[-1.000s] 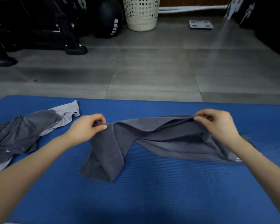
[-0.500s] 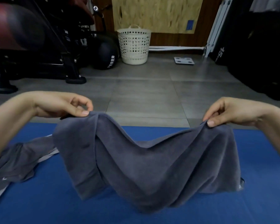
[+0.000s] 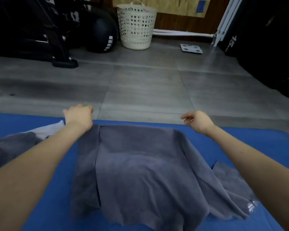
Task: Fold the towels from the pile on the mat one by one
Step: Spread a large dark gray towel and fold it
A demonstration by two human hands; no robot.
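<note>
The grey tiled floor point(image 3: 140, 80) fills the upper half of your view. The blue mat point(image 3: 265, 147) runs across the lower half, its far edge just beyond your hands.

On the mat, straight in front of you, lies the dark grey towel point(image 3: 140, 164). It is spread broadly but not flat. Its far edge runs roughly parallel to the mat's far edge. A strip along its left side is doubled over in a long fold, and the right side slopes down in loose folds to a corner with a small white label point(image 3: 251, 207).

The pile of towels point(image 3: 15, 147) sits on the mat at your left, beside your left forearm. It is crumpled dark grey cloth with a paler grey piece point(image 3: 52, 129) showing at its far end.

Both your arms reach forward, one along each side of the spread towel. Your left hand point(image 3: 78, 115) is past the towel's far left corner, with the wrist over that corner. Its fingers are turned away from you and blurred, so you cannot tell whether they grip any cloth. Your right hand point(image 3: 198, 121) hangs just beyond the far right corner. Its fingers are loosely curled and released, with no cloth between them.

Against the far wall stand a white perforated laundry basket point(image 3: 136, 25) and, left of it, a black ball point(image 3: 102, 34). To the basket's right, a small flat scale point(image 3: 191, 48) lies on the floor.
</note>
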